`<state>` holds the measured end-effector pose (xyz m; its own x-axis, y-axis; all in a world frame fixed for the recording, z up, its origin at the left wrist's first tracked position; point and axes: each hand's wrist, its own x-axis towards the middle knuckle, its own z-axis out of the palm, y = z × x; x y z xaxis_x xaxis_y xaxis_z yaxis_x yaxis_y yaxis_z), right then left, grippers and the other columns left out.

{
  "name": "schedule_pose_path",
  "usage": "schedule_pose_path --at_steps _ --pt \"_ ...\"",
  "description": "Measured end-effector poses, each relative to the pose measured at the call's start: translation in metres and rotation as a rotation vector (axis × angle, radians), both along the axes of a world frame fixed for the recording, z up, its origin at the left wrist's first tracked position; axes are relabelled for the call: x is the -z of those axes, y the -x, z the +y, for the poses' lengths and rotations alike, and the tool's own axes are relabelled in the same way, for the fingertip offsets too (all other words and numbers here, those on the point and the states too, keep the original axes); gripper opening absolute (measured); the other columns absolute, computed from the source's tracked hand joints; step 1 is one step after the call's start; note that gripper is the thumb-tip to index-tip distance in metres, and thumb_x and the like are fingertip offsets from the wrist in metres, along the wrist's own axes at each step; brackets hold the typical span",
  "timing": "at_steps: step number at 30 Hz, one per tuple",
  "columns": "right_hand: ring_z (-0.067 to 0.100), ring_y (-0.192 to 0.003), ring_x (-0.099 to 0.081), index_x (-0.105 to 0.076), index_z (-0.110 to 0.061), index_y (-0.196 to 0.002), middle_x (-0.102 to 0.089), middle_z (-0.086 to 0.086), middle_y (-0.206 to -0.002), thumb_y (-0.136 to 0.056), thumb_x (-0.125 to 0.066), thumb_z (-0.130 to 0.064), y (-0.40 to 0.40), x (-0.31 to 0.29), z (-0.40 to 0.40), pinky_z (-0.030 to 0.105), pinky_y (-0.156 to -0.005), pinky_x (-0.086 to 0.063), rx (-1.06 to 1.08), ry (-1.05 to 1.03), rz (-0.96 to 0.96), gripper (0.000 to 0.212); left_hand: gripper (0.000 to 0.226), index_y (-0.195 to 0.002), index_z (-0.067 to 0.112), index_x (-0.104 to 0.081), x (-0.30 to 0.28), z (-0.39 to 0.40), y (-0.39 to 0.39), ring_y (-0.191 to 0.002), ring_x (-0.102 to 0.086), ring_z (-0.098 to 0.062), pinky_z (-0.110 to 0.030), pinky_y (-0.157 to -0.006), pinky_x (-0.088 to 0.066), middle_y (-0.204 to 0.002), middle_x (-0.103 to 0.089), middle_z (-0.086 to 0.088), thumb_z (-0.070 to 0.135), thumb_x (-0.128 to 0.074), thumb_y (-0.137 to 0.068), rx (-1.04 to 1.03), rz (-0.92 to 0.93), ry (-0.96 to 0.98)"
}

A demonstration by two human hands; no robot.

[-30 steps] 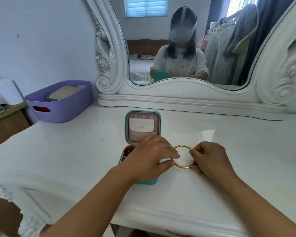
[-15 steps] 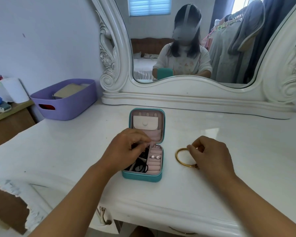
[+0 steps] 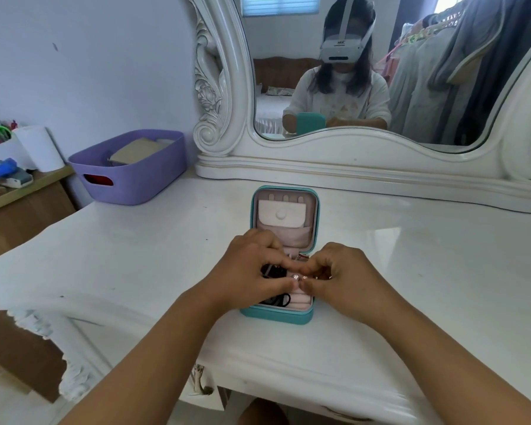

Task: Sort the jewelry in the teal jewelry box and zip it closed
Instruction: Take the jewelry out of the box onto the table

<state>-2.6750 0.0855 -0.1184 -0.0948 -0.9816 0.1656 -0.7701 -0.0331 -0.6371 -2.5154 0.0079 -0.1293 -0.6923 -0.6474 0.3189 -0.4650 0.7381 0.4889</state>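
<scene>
While both hands meet over the open teal zip-around jewelry box (image 3: 277, 314), left hand (image 3: 247, 273) and right hand (image 3: 345, 279) pinch, thumb against forefinger, at a small sparkly stud earring (image 3: 296, 277) between their touching fingertips; whether one or both actually grip it cannot be told. Beneath the pinch: pale pink ring rolls (image 3: 301, 299). Under the left hand: black elastic hair ties (image 3: 279, 299) in the box's left compartment. Beyond the knuckles the lid stands upright, pink-lined, with a snap-flap pocket (image 3: 282, 213). Box sits on the white dressing table (image 3: 135, 250).
</scene>
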Motion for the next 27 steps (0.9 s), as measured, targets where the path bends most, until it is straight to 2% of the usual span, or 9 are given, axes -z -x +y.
schedule_pose_path --at_steps 2,4,7,10,14,16,18,20,27 --pt "0.008 -0.070 -0.055 -0.073 -0.013 -0.088 -0.057 -0.004 -0.078 -0.079 -0.068 -0.019 -0.002 -0.001 -0.002 0.015 -0.061 -0.044 0.027 -0.026 0.047 0.012 0.025 -0.091 0.036 -0.073 -0.005 0.001 0.006 -0.088 -0.046 -0.008 -0.025 -0.081 -0.037 -0.084 -0.056 0.010 0.045 -0.073 -0.068 -0.013 -0.030 -0.024" --pt "0.018 -0.076 -0.061 -0.071 -0.007 -0.085 -0.065 0.006 -0.084 -0.079 -0.065 -0.017 -0.004 -0.002 -0.005 0.031 -0.070 -0.052 0.044 -0.051 0.109 0.013 0.017 -0.087 0.034 -0.073 -0.010 0.002 0.010 -0.088 -0.046 -0.007 -0.026 -0.082 -0.036 -0.080 -0.053 0.013 0.037 -0.075 -0.070 -0.023 -0.077 -0.054" --pt "0.025 -0.077 -0.062 -0.069 -0.004 -0.081 -0.067 0.014 -0.084 -0.078 -0.063 -0.018 -0.004 -0.003 -0.007 0.039 -0.071 -0.053 0.028 -0.075 0.170 0.016 0.013 -0.083 0.027 -0.074 -0.015 0.002 0.016 -0.078 -0.048 -0.005 -0.020 -0.072 -0.035 -0.071 -0.050 0.016 0.035 -0.074 -0.073 -0.024 -0.147 -0.067" --pt "0.023 -0.077 -0.060 -0.067 -0.006 -0.083 -0.066 0.010 -0.085 -0.079 -0.062 -0.021 -0.002 -0.002 -0.006 0.036 -0.068 -0.051 -0.011 -0.038 0.201 0.017 0.011 -0.081 0.023 -0.074 -0.016 0.000 0.018 -0.070 -0.049 -0.005 -0.015 -0.064 -0.036 -0.065 -0.049 0.016 0.031 -0.072 -0.075 -0.022 -0.165 -0.069" --pt "0.015 -0.078 -0.052 -0.064 -0.011 -0.084 -0.059 0.001 -0.086 -0.080 -0.061 -0.022 0.000 0.002 0.000 0.014 -0.055 -0.034 -0.007 0.027 0.186 0.013 0.012 -0.077 0.018 -0.071 -0.010 0.000 0.017 -0.074 -0.047 -0.010 -0.025 -0.069 -0.036 -0.068 -0.047 0.012 0.030 -0.069 -0.078 0.001 -0.171 0.077" --pt "0.013 -0.070 -0.053 -0.062 -0.017 -0.075 -0.058 -0.003 -0.077 -0.078 -0.063 -0.017 0.004 0.004 0.002 0.016 -0.057 -0.038 -0.009 0.066 0.067 0.004 0.015 -0.080 0.017 -0.071 -0.007 0.001 0.017 -0.075 -0.045 -0.010 -0.025 -0.071 -0.032 -0.071 -0.048 0.010 0.031 -0.066 -0.081 0.009 -0.161 0.120" --pt "0.006 -0.061 -0.052 -0.058 -0.024 -0.067 -0.058 -0.007 -0.071 -0.077 -0.065 -0.014 0.010 0.005 0.007 0.020 -0.059 -0.044 -0.003 0.101 -0.031 0.015 0.016 -0.086 0.017 -0.070 -0.005 0.002 0.016 -0.082 -0.050 -0.013 -0.025 -0.074 -0.033 -0.080 -0.058 0.005 0.031 -0.064 -0.083 0.006 -0.160 0.130" --pt "0.003 -0.057 -0.051 -0.057 -0.027 -0.064 -0.058 -0.009 -0.069 -0.076 -0.066 -0.013 0.018 0.003 0.013 0.015 -0.056 -0.043 0.011 0.135 -0.092 0.022 0.013 -0.089 0.018 -0.068 -0.008 0.003 0.015 -0.089 -0.053 -0.015 -0.027 -0.079 -0.038 -0.090 -0.062 0.002 0.029 -0.063 -0.084 -0.010 -0.120 0.109" --pt "0.001 -0.050 -0.052 -0.066 -0.017 -0.069 -0.063 -0.003 -0.064 -0.077 -0.068 -0.009 0.065 0.000 0.042 0.009 -0.050 -0.040 0.117 0.129 -0.209 0.011 0.007 -0.089 0.024 -0.060 -0.031 0.032 0.046 -0.088 -0.047 -0.008 -0.026 -0.083 -0.041 -0.088 -0.054 0.010 0.030 -0.056 -0.089 0.089 -0.049 0.017"
